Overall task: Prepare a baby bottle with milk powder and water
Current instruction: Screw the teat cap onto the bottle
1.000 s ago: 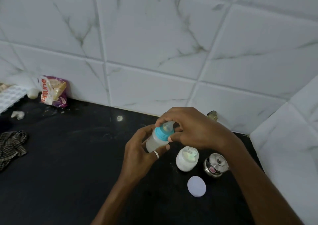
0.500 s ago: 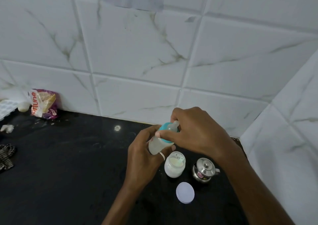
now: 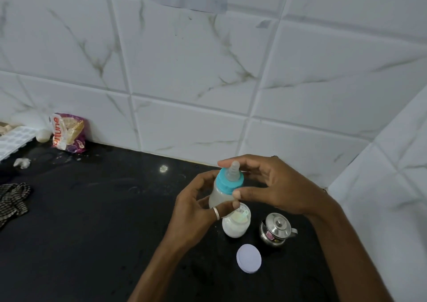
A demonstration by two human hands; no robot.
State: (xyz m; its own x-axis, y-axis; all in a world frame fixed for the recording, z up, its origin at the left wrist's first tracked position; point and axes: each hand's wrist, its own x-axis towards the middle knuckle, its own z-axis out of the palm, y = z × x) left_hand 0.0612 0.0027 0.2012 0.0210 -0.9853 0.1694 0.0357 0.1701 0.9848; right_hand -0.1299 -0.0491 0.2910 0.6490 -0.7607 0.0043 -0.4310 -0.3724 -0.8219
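I hold a small baby bottle (image 3: 219, 193) with milky liquid above the black counter, tilted slightly right. My left hand (image 3: 196, 209), with a ring on one finger, wraps the bottle's body. My right hand (image 3: 272, 186) curls around the teal collar (image 3: 227, 182), thumb and fingers touching it, with the clear teat (image 3: 232, 171) showing between them. Below the bottle stands an open white jar of milk powder (image 3: 235, 223). Its round white lid (image 3: 248, 258) lies flat in front. A small steel pot with a lid (image 3: 276, 229) stands to the right of the jar.
Tiled walls meet in a corner at the right. At the far left lie a purple snack packet (image 3: 68, 135), a white ice tray (image 3: 13, 140), a small white ball (image 3: 42, 135), a crumpled scrap (image 3: 22, 163) and a checked cloth (image 3: 12, 200).
My right hand's fingers have loosened and shifted on the teal collar, so the teat now shows. The view has tilted up a little; the bottle stays in both hands.
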